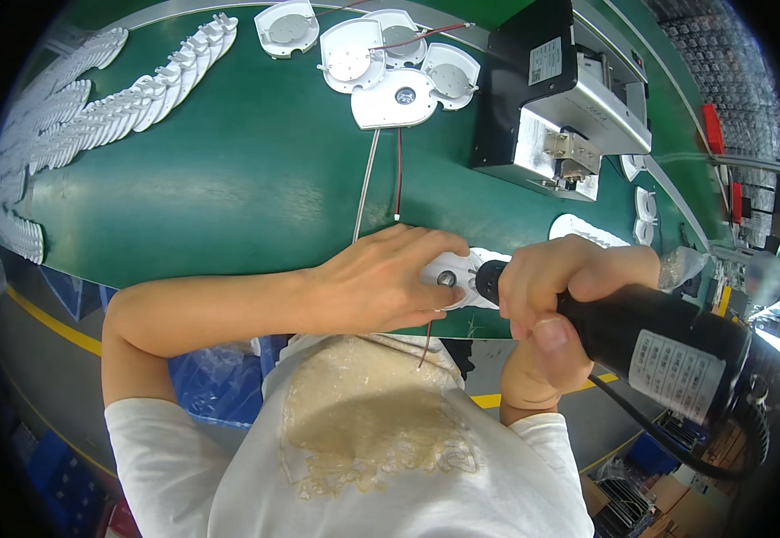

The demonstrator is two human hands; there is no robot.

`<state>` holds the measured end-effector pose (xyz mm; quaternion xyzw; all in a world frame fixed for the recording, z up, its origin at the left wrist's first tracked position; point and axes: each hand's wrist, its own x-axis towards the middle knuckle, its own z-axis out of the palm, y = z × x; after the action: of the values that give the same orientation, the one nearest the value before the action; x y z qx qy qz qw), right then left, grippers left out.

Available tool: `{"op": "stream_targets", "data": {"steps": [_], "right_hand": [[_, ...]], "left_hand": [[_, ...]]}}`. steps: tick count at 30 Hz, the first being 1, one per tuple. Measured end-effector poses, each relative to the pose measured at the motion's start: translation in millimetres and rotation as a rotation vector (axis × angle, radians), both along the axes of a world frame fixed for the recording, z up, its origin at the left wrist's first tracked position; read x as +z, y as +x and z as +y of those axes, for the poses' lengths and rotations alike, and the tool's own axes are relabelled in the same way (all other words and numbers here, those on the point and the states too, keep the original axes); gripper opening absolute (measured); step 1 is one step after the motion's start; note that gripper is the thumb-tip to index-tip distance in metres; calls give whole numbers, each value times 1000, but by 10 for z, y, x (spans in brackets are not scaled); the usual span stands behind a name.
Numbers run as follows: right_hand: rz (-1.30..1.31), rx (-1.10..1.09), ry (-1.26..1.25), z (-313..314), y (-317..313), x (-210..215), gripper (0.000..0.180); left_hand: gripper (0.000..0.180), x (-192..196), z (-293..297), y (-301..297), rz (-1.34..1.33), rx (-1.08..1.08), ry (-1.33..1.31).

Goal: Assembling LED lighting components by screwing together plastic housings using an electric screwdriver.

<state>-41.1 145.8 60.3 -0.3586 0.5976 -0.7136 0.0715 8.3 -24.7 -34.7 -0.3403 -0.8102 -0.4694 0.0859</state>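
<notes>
Left hand (399, 278) is reaching across the near edge of the green table (228, 188), half closed, thumb and forefinger bracketing the left end of a white plastic part (461, 267); it is holding the part against the tabletop, just in front of the body. A small round metal piece (446, 279) is showing beside the thumb. A thin dark-red wire (428, 345) is hanging below, over the white shirt (255, 484).

Right hand (560, 296) is wrapping firmly round the neck of a black power tool (659, 345), fingers curled well in. The tool's nose is pointing left over the part's right end; whether it is touching, cannot tell. Black cord is looping from its back end.

Further off: a cluster of white parts (394, 100) is lying beyond the left hand, a black-and-silver machine (551, 99) is standing to its right, long overlapping rows of white pieces (139, 103) are filling the far left
</notes>
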Motion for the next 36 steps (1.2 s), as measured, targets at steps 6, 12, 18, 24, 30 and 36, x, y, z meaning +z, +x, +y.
{"op": "stream_targets", "data": {"steps": [6,12,18,24,30,36], "right_hand": [[-67,-5,-111,-19,-18,-3,35],[76,-131,-293,381,-372,255,54],[176,-401,-382,362,-756,378,50],[128,-379,-312,243,-917,377,42],[80,-447,-255,153,-985,358,35],[73,-337,-124,107,-1101,339,27]], "left_hand": [[23,21,-36,7,-33,-37,-39],[28,18,31,18,-18,-43,-146],[34,-32,112,56,133,0,-205],[41,8,70,-2,63,-65,-186],[41,59,66,-19,-49,-100,-90],[38,76,23,-41,-83,-129,-129]]}}
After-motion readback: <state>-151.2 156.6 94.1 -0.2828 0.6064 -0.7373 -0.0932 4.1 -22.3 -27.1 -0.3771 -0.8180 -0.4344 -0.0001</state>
